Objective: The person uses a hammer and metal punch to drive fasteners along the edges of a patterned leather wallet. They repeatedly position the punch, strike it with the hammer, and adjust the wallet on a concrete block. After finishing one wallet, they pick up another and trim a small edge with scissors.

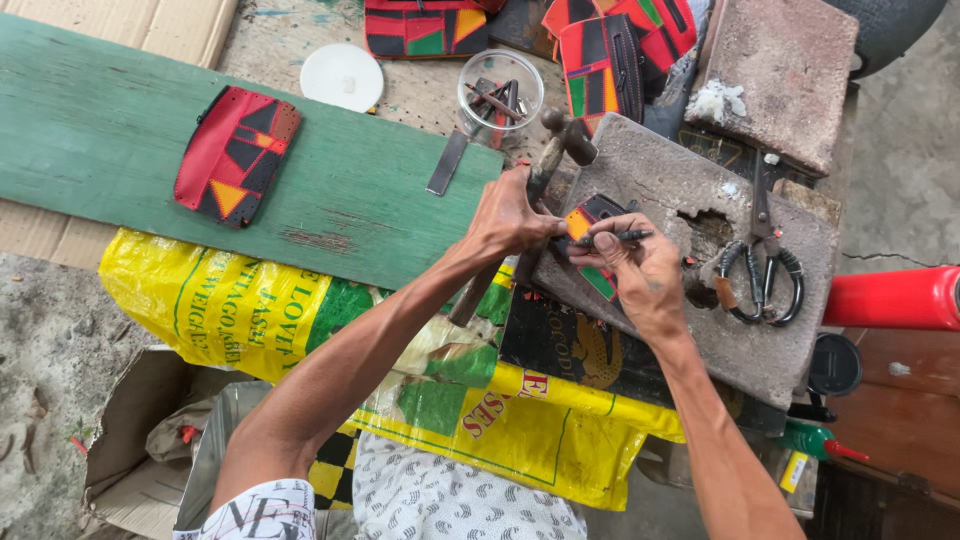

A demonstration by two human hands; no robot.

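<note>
Fingers of the left hand [510,215] pin the patchwork pouch [590,225] on the stone slab [690,290]; right hand [640,265] pinches a punch [618,237], best kept upright just beside them.

Left arm [350,370]: bare and lean from grip to sleeve [262,510], which is short, white, with black lettering. Right arm [715,440]: bare throughout. Lap: white cloth [440,495], small grey repeating print.

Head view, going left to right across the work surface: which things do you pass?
Red patchwork pouch on the green board → white lid → clear jar → left hand → right hand → scissors → red cylinder.
</note>
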